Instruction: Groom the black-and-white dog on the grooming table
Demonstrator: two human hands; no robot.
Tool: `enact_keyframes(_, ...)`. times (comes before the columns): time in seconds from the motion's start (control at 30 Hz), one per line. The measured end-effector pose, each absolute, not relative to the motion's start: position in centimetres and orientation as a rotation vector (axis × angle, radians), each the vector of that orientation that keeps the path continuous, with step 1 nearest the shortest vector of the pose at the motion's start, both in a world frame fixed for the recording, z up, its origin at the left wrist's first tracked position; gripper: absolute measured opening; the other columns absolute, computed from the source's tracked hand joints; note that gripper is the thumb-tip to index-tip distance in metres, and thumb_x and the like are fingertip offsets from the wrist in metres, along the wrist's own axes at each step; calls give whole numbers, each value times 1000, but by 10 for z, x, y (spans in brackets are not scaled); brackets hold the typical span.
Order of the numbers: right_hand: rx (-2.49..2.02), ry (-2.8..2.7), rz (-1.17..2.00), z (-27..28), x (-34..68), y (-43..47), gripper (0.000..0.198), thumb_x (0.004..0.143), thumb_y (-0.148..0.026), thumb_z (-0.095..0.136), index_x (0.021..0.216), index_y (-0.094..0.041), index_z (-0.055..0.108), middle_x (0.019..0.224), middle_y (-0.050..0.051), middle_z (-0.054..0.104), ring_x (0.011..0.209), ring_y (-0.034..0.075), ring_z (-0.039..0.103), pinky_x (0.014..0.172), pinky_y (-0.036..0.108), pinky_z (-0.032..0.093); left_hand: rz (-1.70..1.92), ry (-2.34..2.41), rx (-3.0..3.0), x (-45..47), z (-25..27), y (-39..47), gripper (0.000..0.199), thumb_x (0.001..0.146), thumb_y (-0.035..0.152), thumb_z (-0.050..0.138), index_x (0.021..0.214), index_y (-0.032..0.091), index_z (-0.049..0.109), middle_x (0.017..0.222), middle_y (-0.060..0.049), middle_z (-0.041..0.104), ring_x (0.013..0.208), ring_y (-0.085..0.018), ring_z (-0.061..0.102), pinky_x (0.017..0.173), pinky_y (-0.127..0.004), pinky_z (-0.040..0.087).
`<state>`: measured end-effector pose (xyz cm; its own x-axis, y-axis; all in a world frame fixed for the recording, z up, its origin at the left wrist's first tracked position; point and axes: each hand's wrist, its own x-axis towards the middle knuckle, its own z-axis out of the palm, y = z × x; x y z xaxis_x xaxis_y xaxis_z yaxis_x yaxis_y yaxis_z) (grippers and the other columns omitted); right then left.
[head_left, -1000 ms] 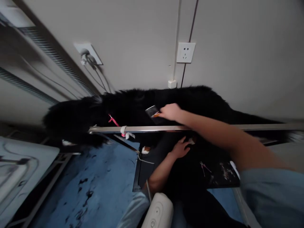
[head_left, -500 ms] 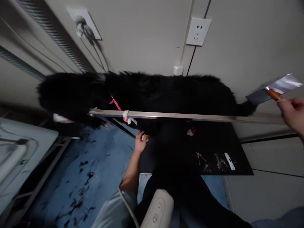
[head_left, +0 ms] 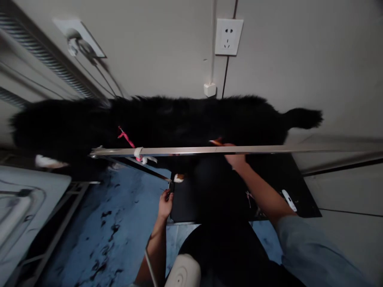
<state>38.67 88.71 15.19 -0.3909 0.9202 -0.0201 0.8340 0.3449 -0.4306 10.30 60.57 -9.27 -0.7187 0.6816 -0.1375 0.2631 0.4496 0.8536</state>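
Note:
A long-haired black dog [head_left: 179, 119] stands on a black grooming table [head_left: 185, 207], its tail pointing right. My right hand [head_left: 235, 159] reaches under a metal bar to the dog's side, closed on a wooden-handled brush [head_left: 216, 142]. The brush's head is lost against the dark coat. At the table's left edge, my left hand [head_left: 165, 204] has its fingers curled round the edge near a black brace. Just above that hand, a white-and-brown paw [head_left: 178, 178] rests on the tabletop.
The metal bar [head_left: 254, 150] crosses in front of the dog, with a pink-and-white tie [head_left: 140, 154] knotted on it. Pliers-like clippers [head_left: 249, 197] and a white trimmer [head_left: 289, 200] lie on the table's right part. Hair tufts litter the blue floor [head_left: 119, 215].
My right hand has swung the brush left from the dog's tail to its side. My left hand has moved down and left, from the paw to the table edge. The view has shifted right.

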Motion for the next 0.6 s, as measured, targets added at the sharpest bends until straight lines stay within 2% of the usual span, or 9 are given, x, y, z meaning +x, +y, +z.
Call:
enact_keyframes(0.03,-1715,-2299,502,145,427,889,33,97,-35,49,108,-13,71,106,17,73,97,30,67,87,42,50,1181,2240,786,103,-92,602,43,77,46,56,105,15,67,121,-18,67,113,-32,64,102,-49,50)
enact_keyframes(0.13,-2202,-1854,297,113,541,876,40,97,-43,46,106,-14,73,92,17,72,81,26,67,72,34,47,1153,2258,799,102,-85,601,42,77,44,56,106,16,67,120,-18,68,111,-32,65,103,-50,49)
enact_keyframes(0.23,-2250,-1524,326,90,605,866,52,97,-46,37,90,-9,72,72,15,66,66,23,59,61,32,41,1188,2277,848,104,-79,616,41,79,44,56,106,15,67,123,-19,67,117,-33,63,106,-51,46)
enact_keyframes(0.3,-2034,-1456,362,86,609,874,59,97,-50,30,82,-9,69,64,11,61,61,20,54,59,32,40,1210,2248,892,111,-75,633,42,80,46,57,106,14,67,122,-20,67,116,-33,63,105,-52,47)
enact_keyframes(0.4,-1725,-1535,454,82,578,902,60,96,-54,29,87,-11,69,63,5,57,62,18,52,60,30,42,1190,2197,1011,135,-64,666,43,81,49,58,105,15,68,118,-19,68,113,-32,64,104,-53,48)
enact_keyframes(0.53,-1906,-1876,615,49,541,900,51,99,-39,26,108,-11,68,70,10,62,72,21,61,65,30,44,1141,2128,1356,179,-23,711,39,86,47,55,106,17,69,125,-18,65,120,-32,60,102,-52,50)
enact_keyframes(0.6,-1973,-2033,746,30,529,864,53,100,-35,22,105,-13,70,67,11,62,66,22,62,61,31,44,1103,2071,1612,194,9,730,36,91,43,53,112,18,69,133,-16,61,122,-29,60,101,-49,51)
